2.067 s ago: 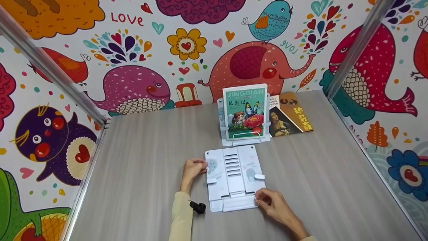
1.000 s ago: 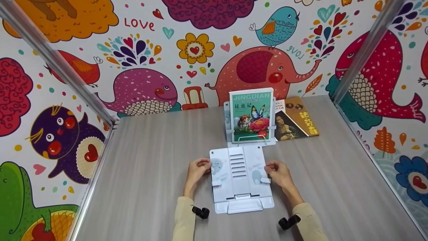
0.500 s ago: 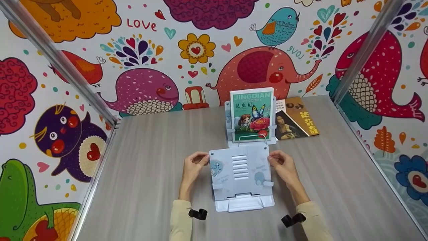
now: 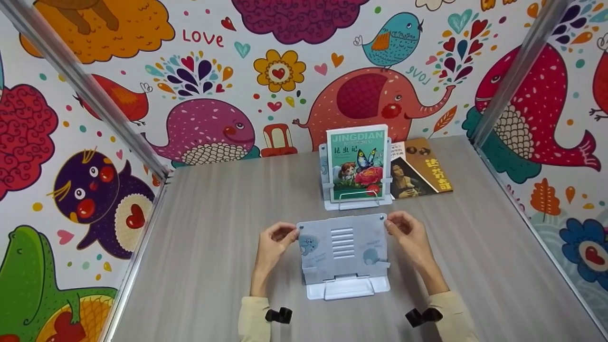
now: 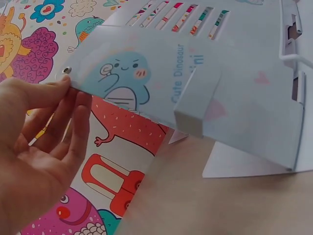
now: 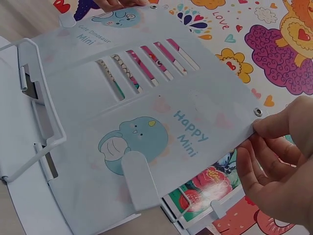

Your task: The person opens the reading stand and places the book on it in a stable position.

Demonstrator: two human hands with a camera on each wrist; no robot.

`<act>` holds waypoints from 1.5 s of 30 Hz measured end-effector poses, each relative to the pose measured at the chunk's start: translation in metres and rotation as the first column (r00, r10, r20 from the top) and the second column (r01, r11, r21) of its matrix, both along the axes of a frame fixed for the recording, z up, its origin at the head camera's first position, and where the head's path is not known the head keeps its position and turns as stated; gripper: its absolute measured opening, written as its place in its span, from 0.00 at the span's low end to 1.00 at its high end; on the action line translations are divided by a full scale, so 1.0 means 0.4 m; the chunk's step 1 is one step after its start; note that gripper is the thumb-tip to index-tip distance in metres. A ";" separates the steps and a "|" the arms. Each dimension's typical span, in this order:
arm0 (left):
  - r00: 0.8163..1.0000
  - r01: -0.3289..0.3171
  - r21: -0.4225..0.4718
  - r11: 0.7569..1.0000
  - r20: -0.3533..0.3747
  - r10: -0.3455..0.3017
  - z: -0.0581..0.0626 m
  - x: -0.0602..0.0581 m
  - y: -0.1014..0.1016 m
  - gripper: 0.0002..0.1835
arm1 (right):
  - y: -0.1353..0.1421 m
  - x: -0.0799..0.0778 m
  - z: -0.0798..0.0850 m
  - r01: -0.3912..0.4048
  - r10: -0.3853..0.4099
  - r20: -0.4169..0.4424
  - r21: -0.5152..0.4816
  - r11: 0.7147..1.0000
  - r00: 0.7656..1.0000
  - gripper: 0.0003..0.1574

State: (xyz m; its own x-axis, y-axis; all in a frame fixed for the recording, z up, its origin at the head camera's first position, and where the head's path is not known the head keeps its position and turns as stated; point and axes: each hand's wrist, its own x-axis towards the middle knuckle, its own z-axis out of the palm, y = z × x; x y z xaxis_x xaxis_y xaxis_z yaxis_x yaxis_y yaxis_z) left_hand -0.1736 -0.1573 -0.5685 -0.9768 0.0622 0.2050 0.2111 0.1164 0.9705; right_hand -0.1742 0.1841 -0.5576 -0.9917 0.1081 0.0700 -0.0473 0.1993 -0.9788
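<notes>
A pale blue-white book stand (image 4: 343, 251) with dinosaur prints and a row of slots is on the table, its back panel tilted up from the base (image 4: 349, 289). My left hand (image 4: 275, 251) pinches the panel's upper left corner between thumb and fingers. The upper right corner is pinched by my right hand (image 4: 413, 244). In the left wrist view, the left thumb lies beside a corner rivet (image 5: 67, 70). A small page clip (image 6: 140, 178) and the wire page holder (image 6: 49, 93) show in the right wrist view.
Behind it, a second book stand (image 4: 332, 205) holds a green-covered book (image 4: 358, 164) upright. A brown and black book (image 4: 422, 168) lies flat to its right. Patterned walls (image 4: 204, 123) enclose the wood-grain table (image 4: 213, 228).
The panel, flat on its base earlier, has been lifted and tilts up. My right hand went from the base's lower right to the panel's side, then both hands moved to its top corners.
</notes>
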 end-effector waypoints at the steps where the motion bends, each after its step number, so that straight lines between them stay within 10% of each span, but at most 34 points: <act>1: 1.000 0.007 0.002 1.000 -0.003 -0.007 0.000 0.004 -0.001 0.08 | 0.002 0.004 0.001 -0.007 0.007 -0.012 -0.001 1.000 1.000 0.08; 21: 0.987 0.079 -0.003 0.997 -0.137 -0.079 0.002 0.050 -0.009 0.03 | 0.039 0.061 0.002 -0.100 0.087 -0.225 -0.046 0.994 0.971 0.07; 34: 0.989 -0.014 -0.011 1.000 -0.149 0.012 0.001 0.035 0.012 0.03 | 0.037 0.066 -0.009 -0.040 0.027 -0.251 -0.045 0.998 0.968 0.10; 45: 0.964 -0.205 -0.039 0.978 -0.179 0.195 0.025 0.021 0.048 0.05 | 0.029 0.093 -0.025 -0.127 0.083 -0.429 -0.076 0.989 0.899 0.10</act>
State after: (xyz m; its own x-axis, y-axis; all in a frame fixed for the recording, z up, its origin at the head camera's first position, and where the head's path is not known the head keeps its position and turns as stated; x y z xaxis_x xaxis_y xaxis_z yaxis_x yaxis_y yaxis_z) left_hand -0.1653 -0.1381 -0.5585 -0.9202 -0.1144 0.3744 0.3428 0.2268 0.9116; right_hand -0.1368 0.1955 -0.5675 -0.8764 0.0336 0.4805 -0.4773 0.0730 -0.8757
